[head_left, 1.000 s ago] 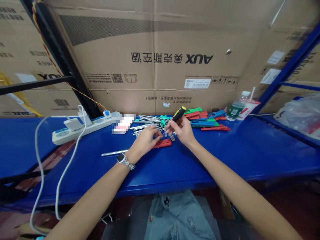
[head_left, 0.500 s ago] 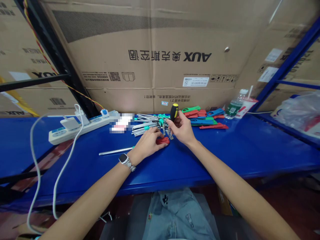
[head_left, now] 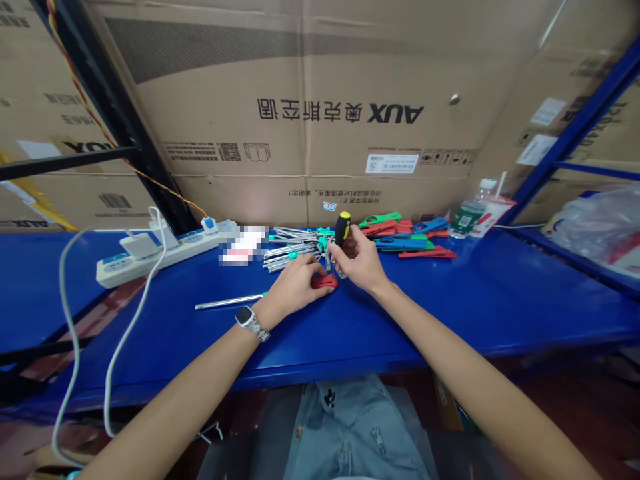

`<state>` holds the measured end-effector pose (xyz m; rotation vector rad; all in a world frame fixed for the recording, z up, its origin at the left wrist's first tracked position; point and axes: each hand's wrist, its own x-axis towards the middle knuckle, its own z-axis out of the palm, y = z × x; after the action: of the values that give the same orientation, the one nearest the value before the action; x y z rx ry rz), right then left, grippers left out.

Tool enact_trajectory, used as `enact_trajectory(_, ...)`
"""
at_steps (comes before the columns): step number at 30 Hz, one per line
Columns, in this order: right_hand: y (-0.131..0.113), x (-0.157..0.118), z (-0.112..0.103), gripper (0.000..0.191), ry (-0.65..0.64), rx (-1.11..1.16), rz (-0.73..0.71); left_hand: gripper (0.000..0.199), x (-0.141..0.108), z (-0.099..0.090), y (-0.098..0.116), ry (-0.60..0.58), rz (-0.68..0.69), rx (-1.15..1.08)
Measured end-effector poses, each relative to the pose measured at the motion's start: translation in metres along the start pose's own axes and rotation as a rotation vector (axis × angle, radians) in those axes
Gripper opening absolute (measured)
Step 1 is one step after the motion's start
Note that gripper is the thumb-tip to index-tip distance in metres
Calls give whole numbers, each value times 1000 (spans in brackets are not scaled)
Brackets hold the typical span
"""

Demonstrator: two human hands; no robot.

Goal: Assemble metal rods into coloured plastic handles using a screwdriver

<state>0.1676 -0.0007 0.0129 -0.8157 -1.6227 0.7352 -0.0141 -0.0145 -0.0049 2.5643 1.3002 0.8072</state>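
My left hand (head_left: 294, 283) is closed on a red plastic handle piece (head_left: 325, 282), pressing it against the blue tabletop. From under that hand a thin silver metal rod (head_left: 230, 302) with a green collar extends left; whether it joins the red piece is hidden. In my right hand (head_left: 364, 261) is a screwdriver (head_left: 343, 228) with a black and yellow grip, held upright beside the red piece. The fingers cover its shaft and tip. Just behind both hands lies a pile of silver rods (head_left: 285, 257) with green ends.
Green, red and blue plastic pieces (head_left: 387, 227) lie stacked at the back right. Beyond them stand a water bottle (head_left: 467, 215) and a cup with a straw (head_left: 493, 217). A white power strip (head_left: 150, 257) with trailing cables occupies the left. Large cardboard boxes (head_left: 300, 153) wall the back.
My right hand has shifted slightly left and down with the screwdriver. My left hand and the red piece have moved very slightly left.
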Motion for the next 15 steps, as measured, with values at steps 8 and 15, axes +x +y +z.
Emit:
enact_trajectory(8, 0, 4, -3, 29, -63, 29, 11, 33, 1, -9, 5, 83, 2, -90)
enact_trajectory(15, 3, 6, -3, 41, -35, -11, -52, 28, 49, -43, 38, 456, -10, -573)
